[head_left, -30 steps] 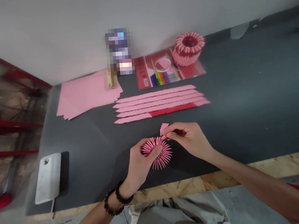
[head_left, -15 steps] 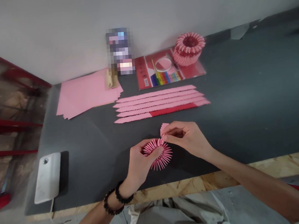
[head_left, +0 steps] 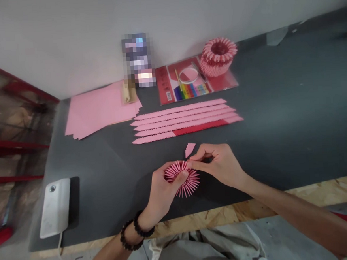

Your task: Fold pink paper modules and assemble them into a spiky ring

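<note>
Head: paper pot (head_left: 216, 66) beyond handheld ring (head_left: 191, 183)

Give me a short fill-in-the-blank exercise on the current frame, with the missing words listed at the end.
1. The left hand lays its ____ across the middle of the spiky pink folded-paper piece.
2. The folded-paper strip nearest the hands is pink with a long ____ stretch.
3. The folded-paper vase stands on the ____ end of the red packet.
4. The corded device on the table is ____ in color.

Missing words: thumb; red; right; white.
</note>
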Demonstrator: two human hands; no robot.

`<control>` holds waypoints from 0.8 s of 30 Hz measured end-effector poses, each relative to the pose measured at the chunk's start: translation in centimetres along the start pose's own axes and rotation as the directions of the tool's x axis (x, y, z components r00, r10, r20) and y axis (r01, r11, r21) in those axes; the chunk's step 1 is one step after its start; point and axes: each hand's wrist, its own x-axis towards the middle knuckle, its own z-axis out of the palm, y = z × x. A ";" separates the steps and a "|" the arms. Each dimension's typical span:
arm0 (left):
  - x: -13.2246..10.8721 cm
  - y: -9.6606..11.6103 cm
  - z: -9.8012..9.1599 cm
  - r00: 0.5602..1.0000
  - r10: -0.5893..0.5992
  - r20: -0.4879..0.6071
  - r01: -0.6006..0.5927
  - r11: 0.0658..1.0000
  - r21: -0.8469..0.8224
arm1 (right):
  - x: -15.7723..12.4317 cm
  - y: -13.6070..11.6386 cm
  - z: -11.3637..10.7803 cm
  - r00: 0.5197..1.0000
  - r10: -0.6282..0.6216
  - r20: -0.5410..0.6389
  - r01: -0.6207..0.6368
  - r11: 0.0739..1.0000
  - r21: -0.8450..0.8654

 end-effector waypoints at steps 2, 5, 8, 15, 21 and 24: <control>0.0 0.1 -0.1 1.000 0.014 0.025 -0.014 1.000 0.007 | -0.1 -0.2 0.0 1.000 -0.002 0.008 0.002 1.000 0.004; 0.0 0.2 -0.1 0.998 0.022 0.059 -0.025 0.999 0.042 | 0.0 -0.5 -0.2 0.999 0.006 0.049 -0.007 1.000 0.029; 0.1 0.3 -0.1 0.996 0.020 0.083 -0.026 0.996 0.081 | 0.0 -0.6 -0.3 0.998 0.028 0.064 -0.031 0.999 0.045; 0.3 0.6 0.0 0.999 0.032 0.017 -0.035 0.981 0.191 | -0.1 -1.1 -0.4 0.997 -0.053 0.055 0.062 0.982 -0.179; 0.4 0.7 0.1 1.000 0.001 0.000 -0.001 0.988 0.155 | -0.4 -1.6 -0.5 0.988 -0.137 0.070 0.152 0.943 -0.298; 0.4 0.4 0.0 1.000 -0.011 -0.001 0.011 0.989 0.149 | -0.3 -1.6 -0.9 0.981 -0.190 0.041 0.193 0.925 -0.327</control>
